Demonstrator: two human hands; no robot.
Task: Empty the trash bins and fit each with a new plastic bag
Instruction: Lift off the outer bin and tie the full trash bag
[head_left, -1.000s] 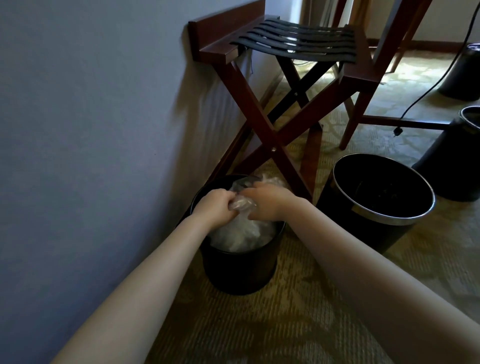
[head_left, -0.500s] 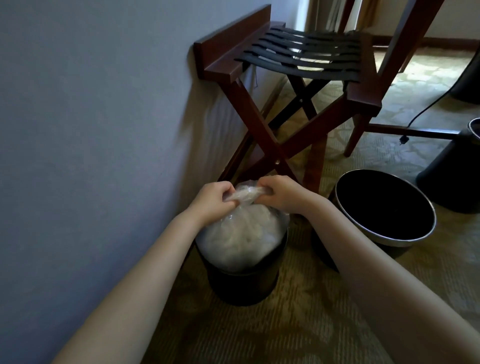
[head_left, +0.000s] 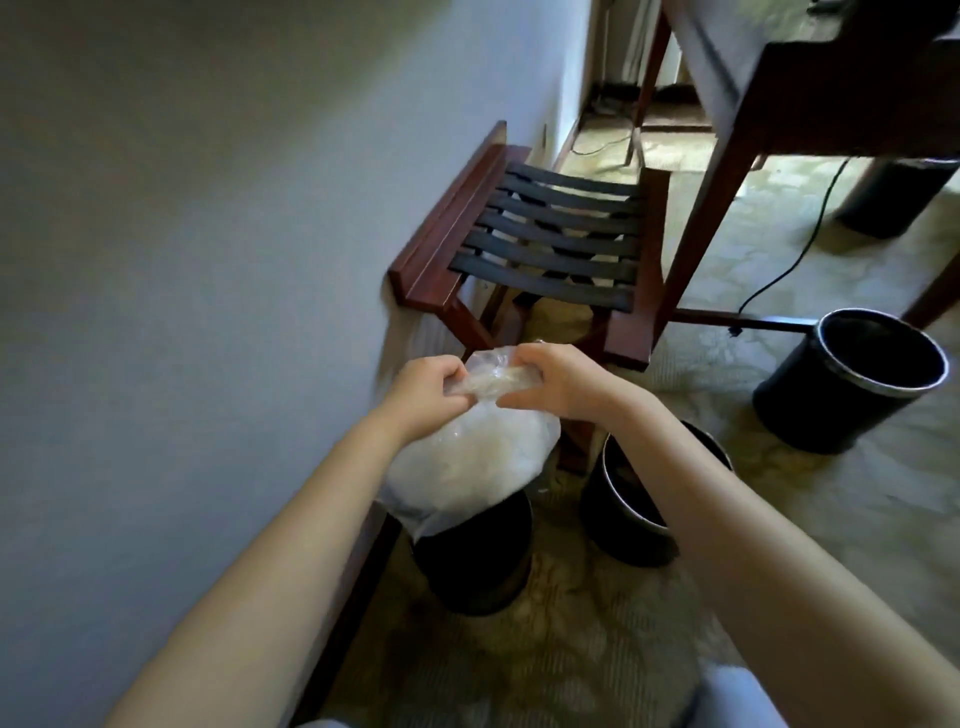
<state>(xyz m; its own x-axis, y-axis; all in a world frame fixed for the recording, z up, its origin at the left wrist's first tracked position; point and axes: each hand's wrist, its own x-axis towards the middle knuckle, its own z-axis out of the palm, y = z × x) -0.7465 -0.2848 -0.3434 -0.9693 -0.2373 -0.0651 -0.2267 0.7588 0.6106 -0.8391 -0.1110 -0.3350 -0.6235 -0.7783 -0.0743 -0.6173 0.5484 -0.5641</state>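
Since a second ago your left hand (head_left: 431, 391) and right hand (head_left: 558, 383), both pinching the gathered neck of the full bag (head_left: 467, 467), have raised it almost clear of the near-left bin (head_left: 475, 569), so relining likely follows.

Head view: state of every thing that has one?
Trash bag: full, neck gathered, raised mostly out of its bin.
Left hand: grips bag neck.
Right hand: grips bag neck.
Bin by wall: upright, bag bottom at mouth.
Middle bin: upright, no clear bag seen.
Far bin: upright, no clear bag seen.
Luggage rack: unfolded.
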